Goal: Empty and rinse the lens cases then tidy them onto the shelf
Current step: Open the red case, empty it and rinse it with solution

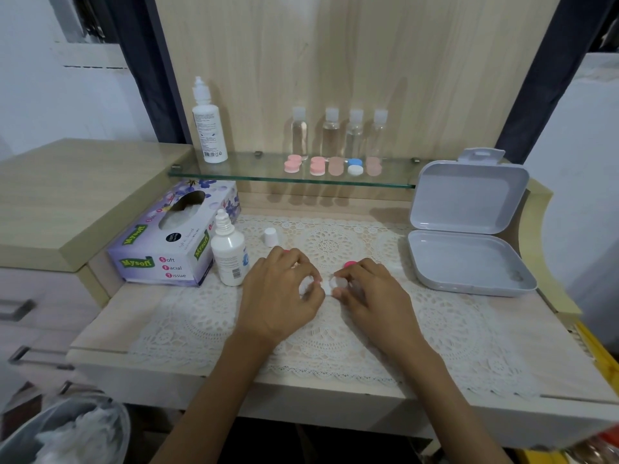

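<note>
Your forearms reach in from below, palms down, wrists angled toward each other over the lace mat (442, 324). Your left hand (283, 291) and right hand (373, 294) each pinch one end of the white lens case (330, 284) with curled fingertips, just above the mat's middle. The other cases (317, 166) sit in a row on the glass shelf (234, 174).

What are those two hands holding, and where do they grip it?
Both hold one white lens case between them: the left hand pinches its left end, the right hand its right end.
</note>
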A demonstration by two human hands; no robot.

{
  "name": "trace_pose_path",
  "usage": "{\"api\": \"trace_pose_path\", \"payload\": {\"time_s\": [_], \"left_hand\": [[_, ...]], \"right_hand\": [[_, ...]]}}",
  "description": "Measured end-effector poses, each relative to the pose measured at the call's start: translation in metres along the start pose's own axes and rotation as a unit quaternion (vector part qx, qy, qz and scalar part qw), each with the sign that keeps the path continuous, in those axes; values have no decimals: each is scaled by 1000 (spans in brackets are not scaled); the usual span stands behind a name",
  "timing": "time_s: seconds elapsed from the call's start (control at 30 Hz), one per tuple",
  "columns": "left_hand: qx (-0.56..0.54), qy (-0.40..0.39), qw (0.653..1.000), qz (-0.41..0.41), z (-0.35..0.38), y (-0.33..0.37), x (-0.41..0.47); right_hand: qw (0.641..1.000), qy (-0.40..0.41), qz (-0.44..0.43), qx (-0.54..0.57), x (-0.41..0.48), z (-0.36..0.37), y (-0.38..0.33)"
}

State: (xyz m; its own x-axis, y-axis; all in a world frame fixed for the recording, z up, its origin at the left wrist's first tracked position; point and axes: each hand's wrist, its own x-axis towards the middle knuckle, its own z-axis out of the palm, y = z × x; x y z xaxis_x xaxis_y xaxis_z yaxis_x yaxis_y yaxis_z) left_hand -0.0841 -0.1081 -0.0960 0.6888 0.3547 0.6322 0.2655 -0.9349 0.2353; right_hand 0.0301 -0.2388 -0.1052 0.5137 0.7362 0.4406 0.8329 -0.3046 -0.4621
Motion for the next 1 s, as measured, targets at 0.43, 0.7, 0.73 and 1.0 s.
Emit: {"api": "trace_pose_path", "payload": {"time_s": [0.43,0.7,0.73,1.0], "left_hand": [[-62,-27,998,10,5,-4,1],[-199,-51,977,-53,5,-9,2],[-215,-37,974,-64,4,-10,3],[-239,-71,968,-41,2,-8,4]], "right_hand": [[1000,3,0,-7,0,1,0],[1000,3,1,-6,0,2,0],[1000,2,0,-7,0,2,0],[1000,13,-12,-7,-1,0,-3]]}}
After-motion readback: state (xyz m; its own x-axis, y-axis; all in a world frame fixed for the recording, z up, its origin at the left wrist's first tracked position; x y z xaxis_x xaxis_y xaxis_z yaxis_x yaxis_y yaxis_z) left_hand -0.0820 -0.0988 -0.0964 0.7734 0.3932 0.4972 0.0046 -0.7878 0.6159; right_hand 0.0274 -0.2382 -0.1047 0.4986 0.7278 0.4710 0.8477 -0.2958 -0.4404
